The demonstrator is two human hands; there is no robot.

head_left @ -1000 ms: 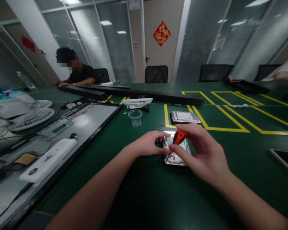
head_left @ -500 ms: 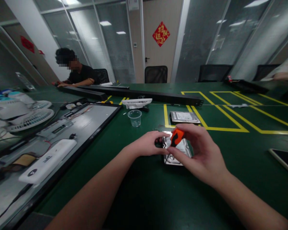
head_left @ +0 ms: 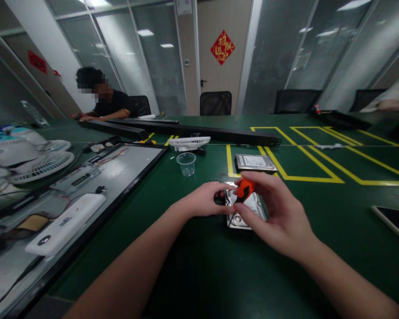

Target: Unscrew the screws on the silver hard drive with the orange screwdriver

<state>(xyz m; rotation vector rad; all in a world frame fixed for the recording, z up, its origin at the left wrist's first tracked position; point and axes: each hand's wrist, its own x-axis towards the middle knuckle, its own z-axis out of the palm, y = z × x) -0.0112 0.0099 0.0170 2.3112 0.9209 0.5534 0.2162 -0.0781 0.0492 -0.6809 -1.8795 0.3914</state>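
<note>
Right hand (head_left: 282,217) pinching an orange-and-black-handled screwdriver (head_left: 245,189) — thin shaft slanting down over a silver, rectangular metal hard drive (head_left: 241,222) on the green tabletop (head_left: 199,270). Left hand (head_left: 204,199) at the drive's left edge, thumb and forefinger apart (whether gripping, cannot be told).

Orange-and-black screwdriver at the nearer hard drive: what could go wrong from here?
The screwdriver leans in the right hand, so its tip might slip and scratch the hard drive's metal face; whether the tip is seated is too small to tell.

The left hand has its thumb close to the shaft, so a slip could jab it.

The clear plastic cup stands just beyond the left hand; a sudden swing may knock it over.
</note>
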